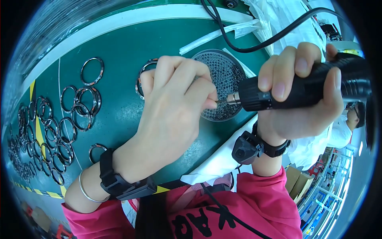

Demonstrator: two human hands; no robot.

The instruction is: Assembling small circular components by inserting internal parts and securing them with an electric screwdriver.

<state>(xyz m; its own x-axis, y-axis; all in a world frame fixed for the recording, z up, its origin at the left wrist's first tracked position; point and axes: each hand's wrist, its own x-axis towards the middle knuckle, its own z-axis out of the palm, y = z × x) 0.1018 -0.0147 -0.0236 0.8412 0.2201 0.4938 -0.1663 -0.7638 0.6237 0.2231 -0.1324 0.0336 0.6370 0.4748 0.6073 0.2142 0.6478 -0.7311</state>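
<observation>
Black electric screwdriver [310, 89], between two and three o'clock, fills the right hand [287, 73], fingers wrapped round its barrel. It looks rigid and fairly weighty (the smooth casing probably favours a full-palm hold). Left-hand [175, 99] fingers close in a pinch at the driver bit [234, 98]; what they grip, I cannot tell. Glossy rings [102, 68] lie toward nine o'clock.

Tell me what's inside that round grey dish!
I see many small dark dots, too tiny to identify. The left hand and black power tool hide parts of the round grey dish.
</observation>
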